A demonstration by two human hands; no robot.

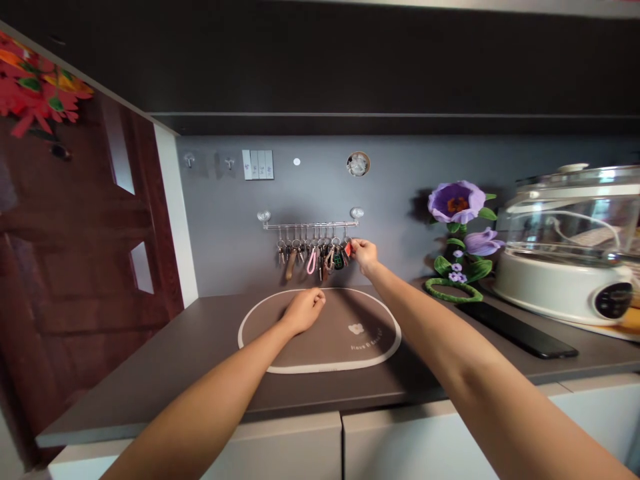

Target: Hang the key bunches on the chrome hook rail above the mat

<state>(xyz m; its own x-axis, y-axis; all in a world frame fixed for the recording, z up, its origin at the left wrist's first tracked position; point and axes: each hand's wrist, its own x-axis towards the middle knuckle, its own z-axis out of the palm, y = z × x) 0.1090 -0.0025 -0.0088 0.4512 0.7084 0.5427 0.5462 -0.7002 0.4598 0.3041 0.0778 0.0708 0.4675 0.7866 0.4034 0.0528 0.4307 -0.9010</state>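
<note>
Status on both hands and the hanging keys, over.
Right hand apparently pinching small red tag. Silvery keys hanging from slim shiny rail. Left hand loosely curled over brown oval mat. Nothing visibly blocking.

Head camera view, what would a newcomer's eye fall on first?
Probably the large purple flower on the counter at right, and the bright red flowers at upper left. Next, the row of keys hanging from the wall rail at centre, where the right hand appears to pinch a red tag.

Shiny metal keys (281, 255) here, gleaming metal rail (310, 225); mat (305, 353) matt and smooth, counter (200, 353) matt too; fuzzy, cloth-like flower (443, 203), glossy phone (520, 330), glossy wood-look door (75, 267)!
</note>
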